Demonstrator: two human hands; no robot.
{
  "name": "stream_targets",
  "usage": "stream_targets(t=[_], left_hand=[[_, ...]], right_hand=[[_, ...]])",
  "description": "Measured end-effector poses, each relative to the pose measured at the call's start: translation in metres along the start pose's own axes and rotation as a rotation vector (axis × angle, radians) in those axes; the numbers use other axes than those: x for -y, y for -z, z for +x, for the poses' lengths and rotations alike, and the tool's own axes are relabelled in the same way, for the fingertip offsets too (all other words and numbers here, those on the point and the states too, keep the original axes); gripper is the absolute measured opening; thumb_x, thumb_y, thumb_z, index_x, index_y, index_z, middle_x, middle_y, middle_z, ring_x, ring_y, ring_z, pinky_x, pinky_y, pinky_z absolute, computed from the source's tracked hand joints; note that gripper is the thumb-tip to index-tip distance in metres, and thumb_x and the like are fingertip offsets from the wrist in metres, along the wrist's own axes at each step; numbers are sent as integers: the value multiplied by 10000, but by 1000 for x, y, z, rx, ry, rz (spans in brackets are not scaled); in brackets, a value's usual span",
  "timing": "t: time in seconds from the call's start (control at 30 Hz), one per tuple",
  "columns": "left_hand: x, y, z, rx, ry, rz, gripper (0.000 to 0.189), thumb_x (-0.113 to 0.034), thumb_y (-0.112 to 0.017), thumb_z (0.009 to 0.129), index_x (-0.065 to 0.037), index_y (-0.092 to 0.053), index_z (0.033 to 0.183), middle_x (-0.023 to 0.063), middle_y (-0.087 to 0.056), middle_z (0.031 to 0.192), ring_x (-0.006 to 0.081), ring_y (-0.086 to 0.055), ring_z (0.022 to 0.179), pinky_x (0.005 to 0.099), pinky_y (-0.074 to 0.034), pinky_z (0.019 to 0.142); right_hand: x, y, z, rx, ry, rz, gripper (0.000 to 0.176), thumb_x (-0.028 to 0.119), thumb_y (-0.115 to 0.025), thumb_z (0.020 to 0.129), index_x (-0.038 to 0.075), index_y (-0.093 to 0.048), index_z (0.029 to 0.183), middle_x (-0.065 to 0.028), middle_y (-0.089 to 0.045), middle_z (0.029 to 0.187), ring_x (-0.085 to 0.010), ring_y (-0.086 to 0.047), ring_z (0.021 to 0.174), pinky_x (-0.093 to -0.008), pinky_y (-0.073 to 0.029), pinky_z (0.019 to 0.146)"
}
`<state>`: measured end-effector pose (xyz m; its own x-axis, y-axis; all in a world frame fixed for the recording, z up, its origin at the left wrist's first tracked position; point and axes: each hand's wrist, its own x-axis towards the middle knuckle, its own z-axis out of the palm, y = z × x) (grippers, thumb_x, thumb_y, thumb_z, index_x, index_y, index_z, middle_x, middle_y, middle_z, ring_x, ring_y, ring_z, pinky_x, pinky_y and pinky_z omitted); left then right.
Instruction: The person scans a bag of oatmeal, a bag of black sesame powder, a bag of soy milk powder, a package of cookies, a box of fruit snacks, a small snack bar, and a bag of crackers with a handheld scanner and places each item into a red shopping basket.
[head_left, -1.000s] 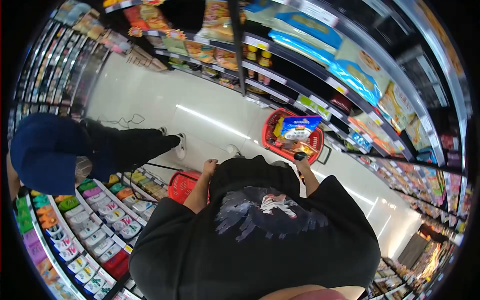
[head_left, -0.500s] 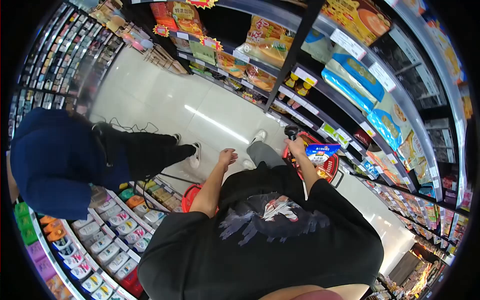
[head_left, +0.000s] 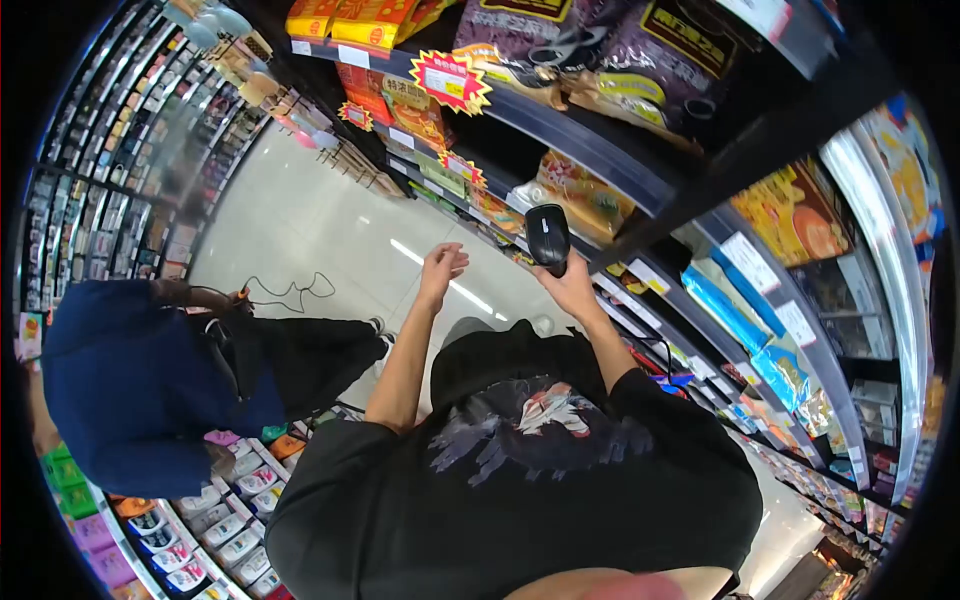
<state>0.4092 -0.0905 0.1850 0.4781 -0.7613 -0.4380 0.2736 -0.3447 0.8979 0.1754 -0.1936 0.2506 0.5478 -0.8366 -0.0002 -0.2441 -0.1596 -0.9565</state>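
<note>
A black handheld barcode scanner point(head_left: 547, 238) is held upright in my right hand point(head_left: 572, 290), whose fingers wrap round its handle. It stands close before the shelf front, near a clear bag of packaged food point(head_left: 580, 195). A dark cable hangs below by my right forearm. My left hand point(head_left: 441, 270) hovers over the floor left of the scanner, holding nothing, with fingers apart and slightly bent. Purple bags point(head_left: 520, 30) lie on the shelf above, and a red-and-yellow price tag point(head_left: 450, 82) is fixed to its edge.
On my left a person in a navy top point(head_left: 125, 390) leans beside a shelf of bottles point(head_left: 240, 545). Blue packages point(head_left: 735, 300) fill the shelf on my right. Pale floor tiles point(head_left: 300, 220) run ahead. A blue bag point(head_left: 675, 381) shows partly beyond my right sleeve.
My right hand has raised the scanner from beside the red basket to the shelf front. My left hand has moved slightly forward. The view has shifted, showing more of the upper shelf.
</note>
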Motion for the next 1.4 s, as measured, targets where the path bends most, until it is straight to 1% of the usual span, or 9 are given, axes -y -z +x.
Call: stream_targets(t=[0.27, 0.5, 0.67, 0.8, 0.93, 1.0, 1.13, 1.27, 1.4], left_hand=[[-148, 7, 37, 97, -395, -33, 318, -260, -437, 941, 1, -552, 1083, 122, -622, 988, 191, -605, 905, 316, -467, 824], [-297, 4, 74, 263, -974, 146, 194, -64, -558, 862, 29, -568, 1032, 83, -637, 930, 142, -601, 852, 264, -454, 784], [-335, -23, 129, 78, -1286, 680, 518, -264, -613, 820, 82, -481, 1182, 249, -601, 1047, 322, -600, 974, 356, -460, 849], [-351, -37, 130, 363, -987, 714, 679, -360, -631, 791, 74, -394, 1255, 300, -603, 958, 406, -600, 919, 397, -469, 814], [-362, -41, 144, 500, -1018, 747, 680, -400, -646, 770, 54, -422, 1224, 304, -607, 892, 420, -601, 882, 405, -470, 788], [-374, -42, 145, 606, -1052, 892, 690, -417, -663, 738, 86, -447, 1156, 274, -594, 673, 433, -611, 778, 436, -487, 738], [-379, -59, 165, 782, -1263, 258, 714, -389, -726, 696, 40, -447, 1194, 290, -600, 936, 387, -601, 923, 392, -467, 814], [-378, -50, 167, 996, -985, -58, 673, -222, -745, 721, 30, -404, 1243, 162, -557, 1143, 218, -552, 1046, 320, -418, 910], [-371, -24, 146, 1085, -454, -209, 627, -166, -722, 762, 15, -361, 1242, 121, -532, 1145, 166, -526, 1040, 298, -413, 917]], right_hand=[[63, -18, 61, -176, 212, 274, 246, 4, -635, 758, -28, -550, 986, -67, -597, 848, -107, -558, 776, -271, -465, 700], [175, -9, 124, -792, 428, 198, 272, -1, -652, 770, -18, -563, 1026, -68, -616, 939, -121, -579, 833, -262, -453, 772], [188, -13, 160, -904, 221, 49, 279, 118, -678, 781, -27, -587, 1002, -56, -623, 885, -127, -561, 801, -266, -432, 770], [187, -19, 171, -945, 37, -185, 347, 200, -703, 745, -26, -579, 978, -112, -637, 876, -173, -574, 778, -302, -440, 756], [190, -24, 172, -961, -7, -134, 315, 181, -696, 742, -25, -587, 954, -109, -638, 853, -174, -572, 775, -300, -436, 760], [192, -26, 175, -971, 108, 8, 279, 138, -697, 741, -16, -592, 948, -82, -634, 857, -147, -565, 777, -285, -436, 746], [206, -22, 181, -1120, 317, 202, 243, 70, -714, 731, 9, -604, 939, -47, -615, 874, -118, -555, 796, -255, -421, 764], [230, -27, 174, -1076, 491, 405, 303, 40, -694, 722, 14, -593, 1006, -51, -596, 908, -127, -560, 815, -266, -424, 755], [243, -47, 154, -932, 513, 429, 416, 92, -619, 701, -13, -511, 1089, -93, -544, 968, -215, -515, 1006, -362, -336, 979]])
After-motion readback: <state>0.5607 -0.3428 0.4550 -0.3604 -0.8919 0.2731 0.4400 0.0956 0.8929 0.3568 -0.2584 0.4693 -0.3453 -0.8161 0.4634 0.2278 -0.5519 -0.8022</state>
